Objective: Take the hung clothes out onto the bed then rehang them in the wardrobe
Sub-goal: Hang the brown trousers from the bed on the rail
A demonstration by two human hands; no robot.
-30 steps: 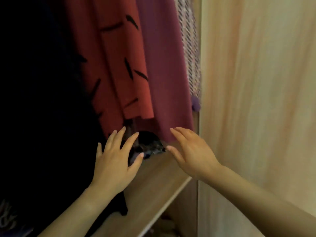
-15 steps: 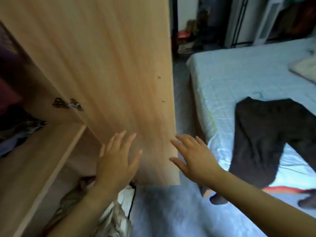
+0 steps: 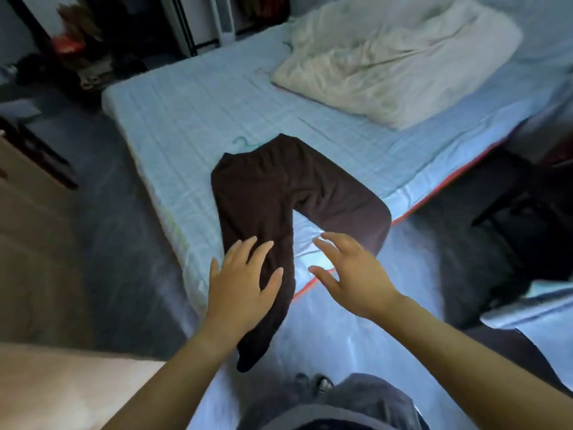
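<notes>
Where your hands are: both stretched forward over the near corner of the bed (image 3: 186, 119), apart, holding nothing.
Your left hand (image 3: 242, 283): palm down, fingers spread, above one leg of the dark trousers (image 3: 279, 193); touching or not, I cannot tell.
Your right hand (image 3: 353, 274): fingers spread, slightly bent, above the sheet (image 3: 305, 240) between the two legs.
Trousers: flat on the bed, one leg hanging over its edge.

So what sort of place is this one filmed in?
Most likely a bedroom: a bed with a pale blue sheet, crumpled cream bedding at its far end, and dark trousers laid out on it.
</notes>
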